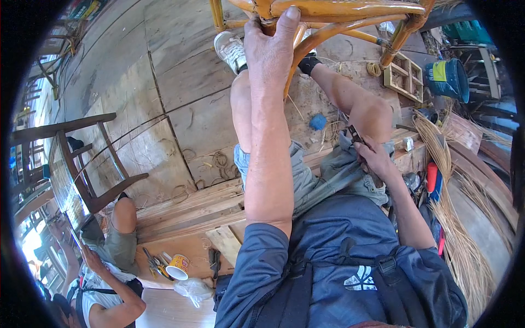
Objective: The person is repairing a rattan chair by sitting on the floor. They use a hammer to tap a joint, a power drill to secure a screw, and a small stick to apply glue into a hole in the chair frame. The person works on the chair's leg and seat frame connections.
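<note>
My left hand (pixel 268 52) reaches far forward, its fingers wrapped round a joint of a glossy orange-brown rattan furniture frame (pixel 339 10). The thumb lies up along the pole. Part of the frame is cut off by the top edge of the view. Over my thigh, my right hand (pixel 375 157) is closed on a dark narrow hand tool (pixel 355 133); one end of it sticks out past the fingers, and its exact kind is unclear.
At left, another person (pixel 112 279) handles a dark wooden chair (pixel 71 158). Long rattan strands (pixel 465 246) lie at right. Beyond my knee stand a wooden tray (pixel 403 77) and a blue bucket (pixel 448 79). Pliers (pixel 157 267) and a yellow cup (pixel 178 266) sit on the bench.
</note>
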`<state>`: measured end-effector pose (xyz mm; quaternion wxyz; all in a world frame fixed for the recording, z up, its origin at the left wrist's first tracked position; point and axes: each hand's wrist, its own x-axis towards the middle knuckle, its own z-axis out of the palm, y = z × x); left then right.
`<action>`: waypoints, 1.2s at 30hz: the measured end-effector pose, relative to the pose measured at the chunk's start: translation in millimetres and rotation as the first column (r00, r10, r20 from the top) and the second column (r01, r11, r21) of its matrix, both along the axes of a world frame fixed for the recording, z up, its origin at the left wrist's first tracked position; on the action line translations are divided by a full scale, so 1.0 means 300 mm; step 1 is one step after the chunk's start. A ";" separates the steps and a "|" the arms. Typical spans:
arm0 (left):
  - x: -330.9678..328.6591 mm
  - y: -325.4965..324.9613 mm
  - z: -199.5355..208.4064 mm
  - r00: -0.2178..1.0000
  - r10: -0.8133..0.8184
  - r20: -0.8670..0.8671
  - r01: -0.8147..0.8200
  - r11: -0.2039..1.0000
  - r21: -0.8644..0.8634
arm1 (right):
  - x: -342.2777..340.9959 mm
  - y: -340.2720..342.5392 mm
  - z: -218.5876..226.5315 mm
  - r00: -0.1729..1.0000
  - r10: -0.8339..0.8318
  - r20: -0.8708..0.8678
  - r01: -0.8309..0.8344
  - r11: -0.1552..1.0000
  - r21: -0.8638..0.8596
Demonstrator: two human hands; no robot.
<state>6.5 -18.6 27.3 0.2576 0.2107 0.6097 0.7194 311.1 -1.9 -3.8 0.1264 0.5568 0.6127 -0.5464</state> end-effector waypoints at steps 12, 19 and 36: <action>-0.019 -0.023 -0.037 0.988 -0.085 0.132 0.065 0.987 0.146 | -0.305 0.075 0.193 0.767 0.630 -0.124 -0.237 0.458 0.857; -0.023 -0.037 0.009 0.986 -0.040 0.159 0.025 0.995 0.097 | -0.466 0.055 0.374 0.913 0.361 -0.192 -0.217 0.825 0.521; 0.070 -0.025 0.097 0.980 0.057 0.190 -0.052 0.998 -0.030 | 0.215 0.122 0.104 0.955 -0.175 0.239 -0.049 0.702 0.710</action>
